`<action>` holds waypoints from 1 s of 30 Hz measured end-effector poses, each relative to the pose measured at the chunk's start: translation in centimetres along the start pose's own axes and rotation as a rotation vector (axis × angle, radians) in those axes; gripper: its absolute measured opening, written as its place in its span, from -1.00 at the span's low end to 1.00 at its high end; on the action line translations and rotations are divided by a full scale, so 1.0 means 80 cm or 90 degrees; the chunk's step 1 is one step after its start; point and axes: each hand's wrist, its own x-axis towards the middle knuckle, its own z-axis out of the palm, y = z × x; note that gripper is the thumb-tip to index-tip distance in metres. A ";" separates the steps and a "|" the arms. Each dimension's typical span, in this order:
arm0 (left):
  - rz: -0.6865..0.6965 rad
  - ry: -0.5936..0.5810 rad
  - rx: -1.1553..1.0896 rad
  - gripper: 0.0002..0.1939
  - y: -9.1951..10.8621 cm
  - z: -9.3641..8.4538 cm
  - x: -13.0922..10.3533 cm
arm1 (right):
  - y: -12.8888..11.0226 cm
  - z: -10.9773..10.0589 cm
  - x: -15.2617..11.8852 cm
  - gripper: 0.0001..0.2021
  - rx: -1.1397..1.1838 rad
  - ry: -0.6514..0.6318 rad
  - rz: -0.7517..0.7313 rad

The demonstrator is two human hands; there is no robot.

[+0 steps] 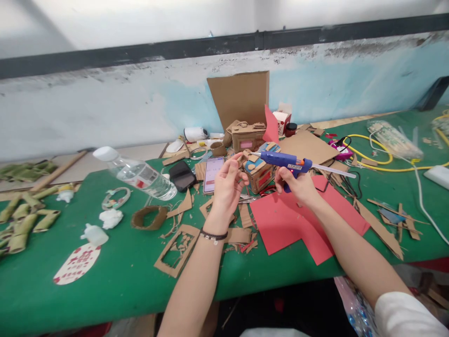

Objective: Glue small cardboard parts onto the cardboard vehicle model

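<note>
My right hand [298, 185] is wrapped round the handle of a blue hot glue gun [277, 158], with a clear glue stick [333, 171] sticking out of its back. The gun's nozzle points left, close to a small cardboard piece [246, 154] pinched in the fingertips of my left hand [228, 185]. From this angle I cannot tell whether nozzle and cardboard touch. Just behind my hands sits a small cardboard box model [261, 178] with blue and red parts. Red paper sheets [280, 220] lie beneath my right hand.
A water bottle [140, 175], a black wallet-like item [182, 175] and a lit phone [213, 173] stand or lie left of my hands. Cardboard scraps and a cut-out frame [177, 250] litter the green tabletop [133, 290]. At right runs a yellow cable [386, 161].
</note>
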 end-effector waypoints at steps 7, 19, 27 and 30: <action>-0.015 0.003 -0.011 -0.36 0.003 0.005 -0.002 | -0.002 0.004 0.000 -0.40 0.024 -0.026 0.021; 0.000 -0.018 0.020 -0.37 0.003 0.005 -0.002 | 0.001 0.002 -0.001 -0.44 0.044 -0.030 0.011; 0.022 0.012 0.017 -0.39 0.001 0.007 -0.001 | -0.005 0.007 0.002 -0.42 0.055 -0.022 0.019; 0.026 0.019 0.011 -0.40 0.002 0.007 -0.001 | -0.002 0.006 0.004 -0.45 0.053 -0.008 0.007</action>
